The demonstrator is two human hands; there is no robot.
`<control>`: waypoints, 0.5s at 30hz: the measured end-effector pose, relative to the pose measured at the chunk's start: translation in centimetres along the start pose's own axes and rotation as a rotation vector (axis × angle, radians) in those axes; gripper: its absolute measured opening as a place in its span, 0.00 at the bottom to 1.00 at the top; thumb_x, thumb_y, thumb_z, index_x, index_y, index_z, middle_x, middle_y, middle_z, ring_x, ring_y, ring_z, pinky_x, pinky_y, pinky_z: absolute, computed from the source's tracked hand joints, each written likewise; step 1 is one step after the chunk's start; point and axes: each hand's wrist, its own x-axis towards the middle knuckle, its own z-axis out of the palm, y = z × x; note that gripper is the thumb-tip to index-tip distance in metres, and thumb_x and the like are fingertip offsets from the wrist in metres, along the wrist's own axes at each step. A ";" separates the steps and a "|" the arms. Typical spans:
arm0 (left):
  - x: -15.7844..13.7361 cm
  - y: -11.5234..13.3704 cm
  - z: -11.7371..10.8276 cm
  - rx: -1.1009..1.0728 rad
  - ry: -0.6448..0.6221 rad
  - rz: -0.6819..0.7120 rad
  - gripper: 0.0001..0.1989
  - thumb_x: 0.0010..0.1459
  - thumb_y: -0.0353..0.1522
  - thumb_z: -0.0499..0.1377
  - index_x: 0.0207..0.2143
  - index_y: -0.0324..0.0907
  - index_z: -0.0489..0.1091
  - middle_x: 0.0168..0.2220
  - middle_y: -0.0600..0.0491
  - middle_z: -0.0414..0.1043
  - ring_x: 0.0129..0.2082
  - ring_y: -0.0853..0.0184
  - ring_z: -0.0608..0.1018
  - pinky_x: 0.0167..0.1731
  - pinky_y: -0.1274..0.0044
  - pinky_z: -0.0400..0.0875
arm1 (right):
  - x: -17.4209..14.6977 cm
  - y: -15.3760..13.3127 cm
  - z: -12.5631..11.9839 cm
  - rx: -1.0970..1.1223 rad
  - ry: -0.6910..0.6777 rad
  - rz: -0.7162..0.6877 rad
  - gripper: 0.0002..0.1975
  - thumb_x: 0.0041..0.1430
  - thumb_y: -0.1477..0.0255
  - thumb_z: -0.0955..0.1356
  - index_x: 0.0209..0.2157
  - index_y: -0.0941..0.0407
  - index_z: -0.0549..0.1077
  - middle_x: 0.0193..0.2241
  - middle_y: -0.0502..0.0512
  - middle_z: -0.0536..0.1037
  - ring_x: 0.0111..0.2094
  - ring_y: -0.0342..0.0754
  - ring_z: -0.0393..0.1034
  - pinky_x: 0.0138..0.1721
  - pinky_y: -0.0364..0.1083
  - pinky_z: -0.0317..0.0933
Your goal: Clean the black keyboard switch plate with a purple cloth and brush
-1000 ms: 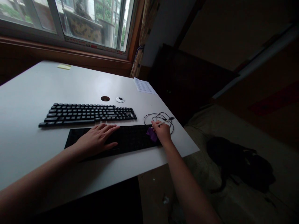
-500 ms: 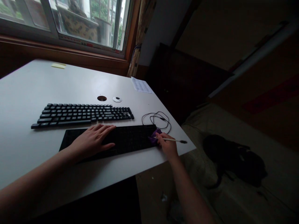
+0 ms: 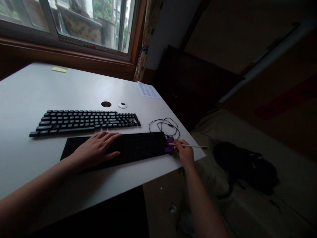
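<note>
A flat black keyboard base [image 3: 138, 148] lies along the front of the white desk; its surface is too dark to make out in detail. My left hand [image 3: 97, 148] rests on its left half with fingers stretched out and thumb apart. At the base's right end, my right hand [image 3: 184, 152] is closed around a thin, pale-handled brush [image 3: 194, 146], its dark tip pointing right. A purple cloth [image 3: 169, 147] is bunched at the same hand's fingertips, against the base's right edge. Behind the base, black keycaps [image 3: 86, 120] stand in rows in a keyboard layout.
A thin black cable [image 3: 164, 124] lies coiled behind the base's right end. Farther back are a round desk hole [image 3: 106, 104], its white cover [image 3: 122, 105], a printed sheet [image 3: 148, 90] and a yellow slip [image 3: 59, 69]. A black bag [image 3: 245, 168] lies to the right, off the desk.
My right hand has moved right with the brush and cloth, from on top of the base's right end to its edge. My left hand stays on the base.
</note>
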 end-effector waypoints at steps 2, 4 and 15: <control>0.0 0.1 -0.1 -0.001 0.006 0.002 0.39 0.66 0.58 0.50 0.71 0.45 0.56 0.63 0.43 0.68 0.61 0.48 0.70 0.61 0.58 0.62 | 0.0 0.1 0.0 0.067 0.004 0.012 0.22 0.56 0.49 0.72 0.30 0.55 0.77 0.21 0.50 0.77 0.22 0.47 0.69 0.25 0.44 0.62; 0.0 0.1 -0.2 0.002 0.004 0.009 0.39 0.67 0.57 0.50 0.70 0.44 0.56 0.63 0.43 0.68 0.61 0.48 0.70 0.61 0.58 0.62 | 0.0 -0.1 0.1 0.120 0.000 0.009 0.23 0.55 0.48 0.73 0.31 0.56 0.77 0.23 0.52 0.78 0.23 0.47 0.70 0.25 0.44 0.64; -0.1 0.0 0.0 0.013 -0.015 0.005 0.39 0.67 0.57 0.51 0.70 0.43 0.56 0.64 0.44 0.67 0.61 0.47 0.69 0.62 0.57 0.61 | -1.0 -1.7 -1.4 -0.372 0.065 -0.139 0.27 0.65 0.47 0.65 0.24 0.54 0.76 0.17 0.52 0.77 0.21 0.47 0.72 0.26 0.44 0.61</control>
